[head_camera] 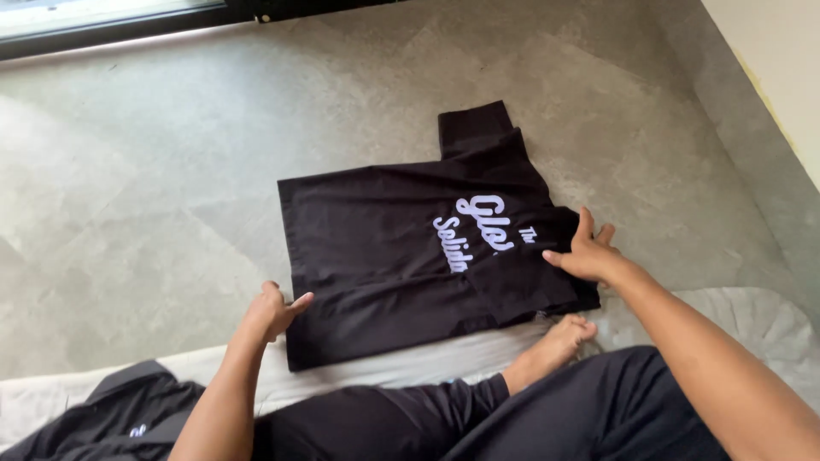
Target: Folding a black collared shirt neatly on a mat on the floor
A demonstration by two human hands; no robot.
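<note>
I see a black shirt (pixel 401 256) lying flat on the grey floor (pixel 154 171), partly folded; one sleeve (pixel 474 128) sticks out at the far side, and white lettering shows on the right half; the near-right part is doubled over into a flap under my right hand.

Left hand (pixel 273 312) sits at the near-left edge of the shirt, just beside its lower corner; fingers curled loosely with the thumb out toward the cloth; the fingertips touch the hem, but I cannot tell whether they pinch it or only rest against it.

Right hand (pixel 585 252) lies palm down on the right end of the shirt, over the folded flap; fingers spread, thumb pointing left across the cloth, pressing flat rather than gripping.

A bare foot (pixel 559 337) rests just near of the shirt's right end, toes close to the cloth edge; black trousers (pixel 555 418) fill the near middle of the view.

A pale mat (pixel 752 316) runs along the near side, under the legs and the near edge of the shirt; a second dark garment (pixel 111 414) lies bunched at the near left, well apart from the flat one.

A dark window frame (pixel 128 30) crosses the far left; a light wall (pixel 777 60) rises at the far right.
</note>
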